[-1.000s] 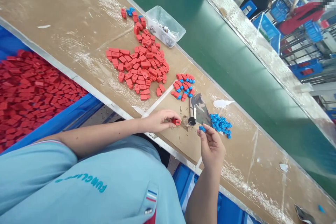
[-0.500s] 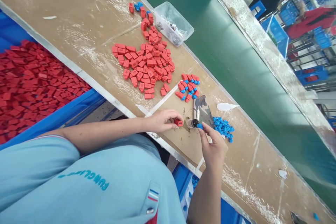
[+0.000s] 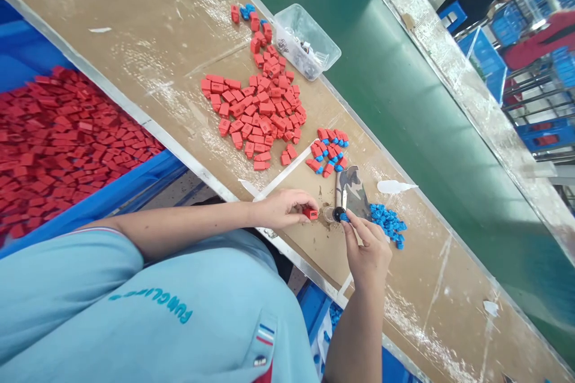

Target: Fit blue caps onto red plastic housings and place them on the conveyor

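You see the table under bright, even, cool-toned light from a source outside the view, with a pale sheen on the green belt and only soft, faint shadows around your left hand and right hand. Near the middle, the heaped red blocks are distinct in outline, though fine detail is soft; toward the borders, wide-angle stretching and blur affect the bin at left and the crates at upper right.
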A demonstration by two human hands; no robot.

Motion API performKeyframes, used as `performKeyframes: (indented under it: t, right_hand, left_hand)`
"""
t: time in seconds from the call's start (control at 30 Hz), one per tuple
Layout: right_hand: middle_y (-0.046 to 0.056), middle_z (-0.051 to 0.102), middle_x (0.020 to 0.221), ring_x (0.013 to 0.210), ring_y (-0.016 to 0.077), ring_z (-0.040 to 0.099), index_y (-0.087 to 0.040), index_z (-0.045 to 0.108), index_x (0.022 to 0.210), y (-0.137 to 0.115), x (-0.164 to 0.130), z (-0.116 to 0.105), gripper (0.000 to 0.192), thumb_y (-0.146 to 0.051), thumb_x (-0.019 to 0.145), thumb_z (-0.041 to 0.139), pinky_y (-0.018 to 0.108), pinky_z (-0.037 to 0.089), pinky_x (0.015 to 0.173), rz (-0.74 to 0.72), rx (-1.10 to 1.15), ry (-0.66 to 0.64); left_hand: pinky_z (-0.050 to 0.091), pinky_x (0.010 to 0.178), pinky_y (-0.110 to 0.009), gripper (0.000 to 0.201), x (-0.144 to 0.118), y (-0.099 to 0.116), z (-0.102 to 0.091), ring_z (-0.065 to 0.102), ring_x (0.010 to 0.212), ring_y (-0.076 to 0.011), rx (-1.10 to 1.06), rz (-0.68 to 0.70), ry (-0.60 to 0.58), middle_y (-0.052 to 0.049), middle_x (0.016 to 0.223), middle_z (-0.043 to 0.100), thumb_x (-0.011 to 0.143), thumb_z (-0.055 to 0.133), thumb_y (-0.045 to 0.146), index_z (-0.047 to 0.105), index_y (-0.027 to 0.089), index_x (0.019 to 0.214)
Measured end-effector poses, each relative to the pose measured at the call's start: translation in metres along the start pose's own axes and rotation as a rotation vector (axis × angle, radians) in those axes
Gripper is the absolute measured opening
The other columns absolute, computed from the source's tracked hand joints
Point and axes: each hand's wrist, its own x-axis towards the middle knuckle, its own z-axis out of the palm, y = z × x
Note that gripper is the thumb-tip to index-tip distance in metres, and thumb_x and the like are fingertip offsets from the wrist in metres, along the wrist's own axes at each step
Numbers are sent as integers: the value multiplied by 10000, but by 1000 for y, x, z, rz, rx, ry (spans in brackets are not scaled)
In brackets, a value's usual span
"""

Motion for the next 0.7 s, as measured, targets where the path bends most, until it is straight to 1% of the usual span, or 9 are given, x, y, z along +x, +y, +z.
performKeyframes:
  t: [0.1, 0.2, 0.3, 0.37, 0.47, 0.57, 0.7]
  right_hand:
    - [52, 721, 835, 768, 186, 630, -243, 739, 1005, 0, -1, 1, 252, -362, 912, 536, 306, 465, 722, -11, -6, 8]
    - [52, 722, 836, 770, 190, 630, -249, 741, 992, 1, -1, 2, 263, -388, 908, 533, 310, 466, 721, 11, 2, 5]
    - [55, 726, 844, 781, 198, 636, -254, 743, 968, 1, -1, 2, 274, -421, 894, 538, 321, 472, 731, 62, 29, -16]
    - [55, 725, 835, 787, 202, 640, -252, 742, 947, -2, -2, -1, 273, -438, 877, 555, 325, 478, 732, 123, 63, -19]
    - [44, 720, 822, 766, 190, 640, -240, 731, 942, -10, -5, -6, 259, -443, 836, 610, 317, 490, 725, 264, 175, 0]
    - [37, 716, 800, 718, 169, 627, -213, 715, 937, -25, -11, -7, 256, -418, 793, 665, 314, 504, 720, 391, 360, 18]
    - [34, 715, 768, 695, 162, 625, -202, 715, 902, -44, -19, 5, 224, -382, 771, 688, 313, 519, 697, 433, 534, -19]
  left_hand:
    - [499, 771, -227, 175, 0, 3, -2, 609, 843, -140, 13, -18, -24, -78, 944, 668, 807, 624, 125, 635, 128, 982]
    - [497, 759, -228, 165, 0, 7, -4, 604, 825, -138, 34, -21, -47, -82, 937, 667, 813, 622, 129, 631, 119, 978]
    - [497, 754, -227, 165, 0, 7, -5, 604, 818, -136, 41, -26, -49, -79, 935, 668, 809, 626, 128, 630, 125, 974]
    - [500, 756, -227, 163, 0, 7, -5, 606, 821, -137, 32, -23, -42, -80, 934, 666, 805, 627, 127, 630, 125, 968]
    - [510, 753, -224, 153, -1, 6, -3, 611, 806, -131, -6, -35, -29, -74, 919, 663, 795, 634, 129, 628, 123, 948]
    - [515, 737, -223, 151, -1, 5, -2, 619, 759, -120, -56, -80, -29, -48, 870, 669, 779, 653, 138, 618, 130, 926]
    - [503, 718, -219, 149, -2, 5, 0, 619, 732, -116, -24, -91, -32, -22, 822, 672, 763, 668, 143, 613, 139, 901]
